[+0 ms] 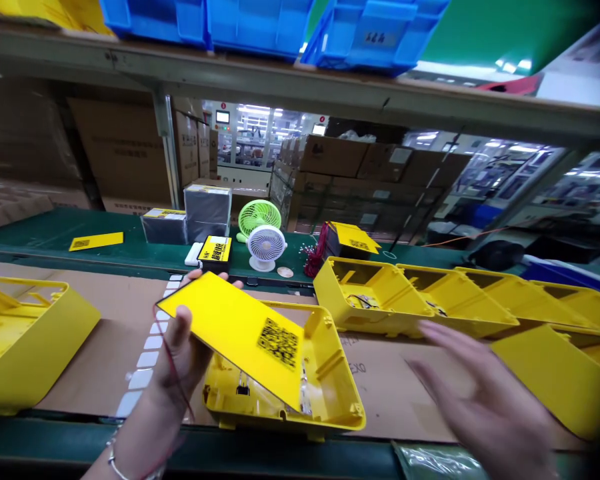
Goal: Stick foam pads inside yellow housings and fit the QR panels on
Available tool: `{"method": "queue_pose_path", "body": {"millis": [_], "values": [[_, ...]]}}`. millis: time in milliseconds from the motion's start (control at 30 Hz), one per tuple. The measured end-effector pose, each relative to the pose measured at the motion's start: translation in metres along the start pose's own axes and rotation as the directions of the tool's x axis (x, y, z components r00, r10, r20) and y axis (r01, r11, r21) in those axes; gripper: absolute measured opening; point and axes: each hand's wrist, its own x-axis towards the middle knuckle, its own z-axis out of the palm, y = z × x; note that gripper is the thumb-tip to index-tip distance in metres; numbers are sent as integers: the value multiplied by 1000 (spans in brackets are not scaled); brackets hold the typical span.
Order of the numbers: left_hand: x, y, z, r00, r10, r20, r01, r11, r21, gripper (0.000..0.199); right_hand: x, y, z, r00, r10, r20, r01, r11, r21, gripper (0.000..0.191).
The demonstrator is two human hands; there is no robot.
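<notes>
The left hand (180,353) grips a flat yellow panel (220,327) from below, with the thumb along its near edge and the fingertips (195,273) curling up behind the far edge. The panel tilts over an open yellow plastic housing (325,393), and a black QR code (279,343) is printed on its upper face. A thin red wire (173,373) runs from the panel's left corner down past the wrist, which wears a silver bangle (120,463). The right hand (485,400) is open wide with its fingers spread, holding nothing, and hovers over the cardboard sheet (380,393) that lines the green-edged workbench. The housing sits on that sheet, with small parts and wiring visible inside. To the right, a row of similar yellow housings (370,297) lines up along the bench, and another (25,340) lies at the near left beside a strip of white pads (147,360). On the green surface further off are a second yellow panel (96,241), dark boxes (207,213), a green fan (259,219), a white fan (266,245), and a bundle of red wires (316,250). Blue plastic bins (370,33) sit on the shelf above, and stacked cardboard cartons (330,155) stand beyond.
</notes>
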Motion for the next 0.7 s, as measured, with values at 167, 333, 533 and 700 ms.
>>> {"method": "queue_pose_path", "body": {"millis": [167,333,533,700], "values": [[2,-15,15,987,-145,72,139,987,82,60,35,-48,55,878,-381,289,237,871,430,42],[39,-20,-21,997,-76,-28,74,724,686,56,63,-28,83,912,97,398,-255,895,367,17],[68,-43,-60,998,-68,-18,55,585,809,34,69,-4,133,822,258,508,-513,721,465,28],[70,-48,-66,998,48,47,-65,520,852,29,63,9,150,734,276,620,-582,726,366,32]]}}
